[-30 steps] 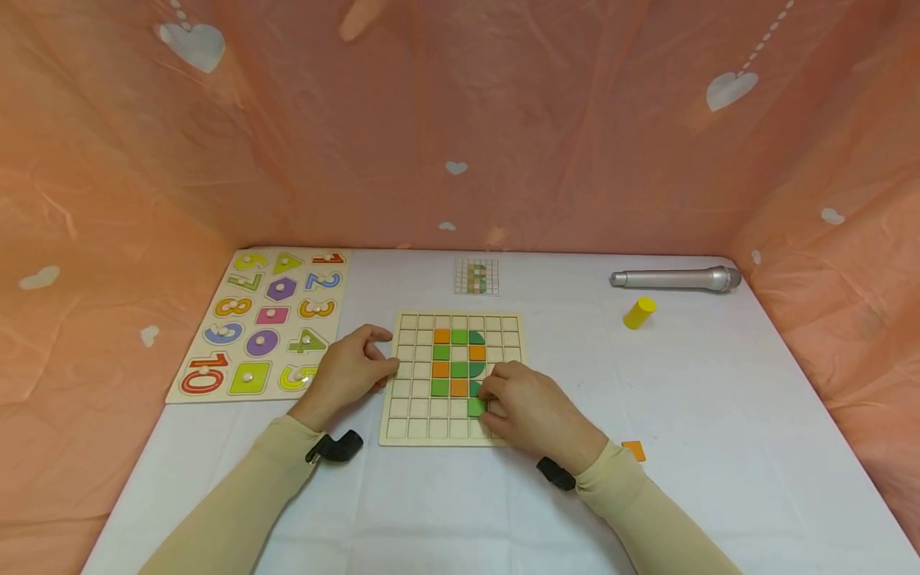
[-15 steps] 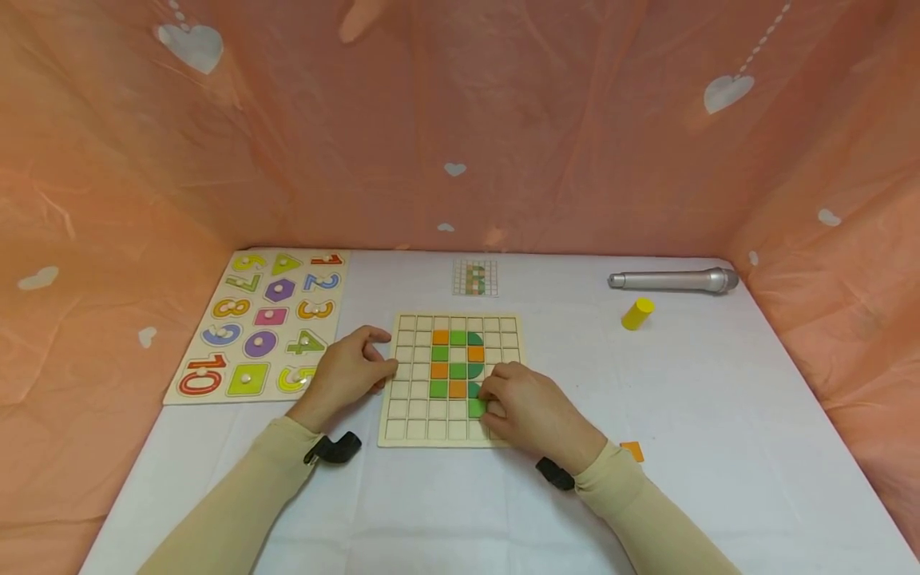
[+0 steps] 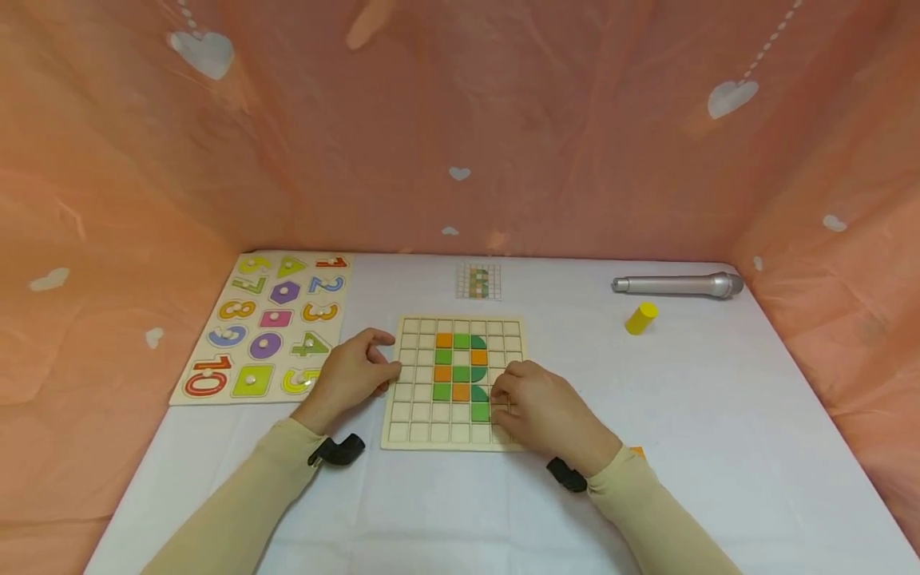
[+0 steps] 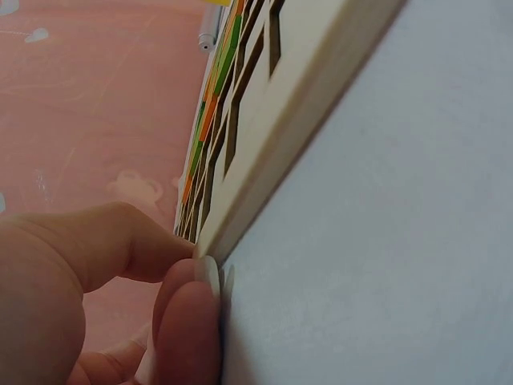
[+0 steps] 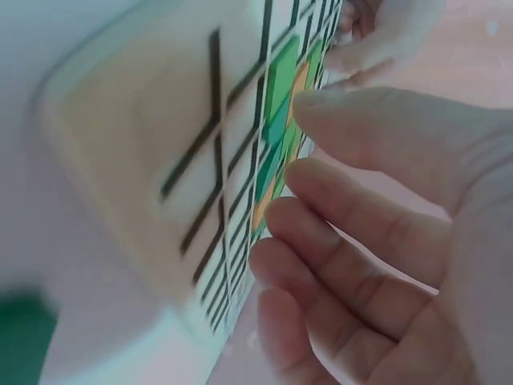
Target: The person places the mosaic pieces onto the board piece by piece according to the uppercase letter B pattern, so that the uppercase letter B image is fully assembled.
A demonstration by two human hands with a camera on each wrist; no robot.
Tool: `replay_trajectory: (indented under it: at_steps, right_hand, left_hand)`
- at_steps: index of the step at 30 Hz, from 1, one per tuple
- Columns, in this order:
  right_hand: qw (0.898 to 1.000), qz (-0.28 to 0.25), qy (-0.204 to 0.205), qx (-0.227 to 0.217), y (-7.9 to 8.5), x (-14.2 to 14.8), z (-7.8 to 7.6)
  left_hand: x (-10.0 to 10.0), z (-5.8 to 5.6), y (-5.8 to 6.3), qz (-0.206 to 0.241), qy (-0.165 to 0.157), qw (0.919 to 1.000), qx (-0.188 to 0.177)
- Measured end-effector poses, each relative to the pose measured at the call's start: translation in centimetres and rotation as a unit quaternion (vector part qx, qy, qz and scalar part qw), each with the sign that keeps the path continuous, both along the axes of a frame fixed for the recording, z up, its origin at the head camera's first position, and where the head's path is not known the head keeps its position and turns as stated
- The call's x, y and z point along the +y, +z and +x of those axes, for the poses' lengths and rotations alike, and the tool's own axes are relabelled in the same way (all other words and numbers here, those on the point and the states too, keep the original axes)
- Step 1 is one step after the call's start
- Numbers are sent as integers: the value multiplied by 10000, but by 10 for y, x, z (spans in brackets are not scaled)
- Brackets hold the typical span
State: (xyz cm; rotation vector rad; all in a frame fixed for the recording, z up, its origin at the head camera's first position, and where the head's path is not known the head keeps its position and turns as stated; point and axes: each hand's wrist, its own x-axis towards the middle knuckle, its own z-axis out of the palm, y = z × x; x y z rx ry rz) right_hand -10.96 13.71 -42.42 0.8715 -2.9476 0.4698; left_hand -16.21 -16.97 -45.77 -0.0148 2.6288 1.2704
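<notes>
A pale wooden grid board (image 3: 419, 432) lies in mid-table in the head view. Orange, light green and dark green tiles fill some of its cells in an R shape. My left hand (image 3: 350, 374) holds the board's left edge; in the left wrist view its fingers (image 4: 186, 317) meet the edge. On the right, my right hand (image 3: 549, 411) hovers over the board with loosely bent fingers and nothing between them. Its fingertips are just right of the lowest light green tile (image 3: 481, 412), which sits in its cell. The right wrist view shows thumb and fingers (image 5: 309, 228) apart.
A number-and-shape puzzle board (image 3: 276, 343) lies on the left. Behind the grid board is a small pattern card (image 3: 478, 281). A silver microphone (image 3: 676, 285) and a yellow cylinder (image 3: 641, 318) are at the back right. An orange tile (image 3: 638, 452) is partly behind the right sleeve.
My right hand has let go of the light green tile and drawn slightly right, leaving the tile fully visible. My left hand stays at the board's edge. The head view has shifted slightly.
</notes>
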Motion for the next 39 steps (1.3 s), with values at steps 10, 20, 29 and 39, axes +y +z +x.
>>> replay_trajectory:
  at_steps: [10,20,29,39]
  right_hand:
    - [9988,91,-481,41,9,60,10]
    - [9930,319,-1093,-305,6,117,43]
    - [9921,237,-1214,-206,3,148,68]
    - [9886,329,-1435,-325,-4,163,76]
  left_hand:
    - [2,0,0,-41,19,10000,22]
    - [2,0,0,-7,36,10000,-90]
    - [1,1,2,7,13,10000,-46]
    - [2,1,-1,-44,9,10000,36]
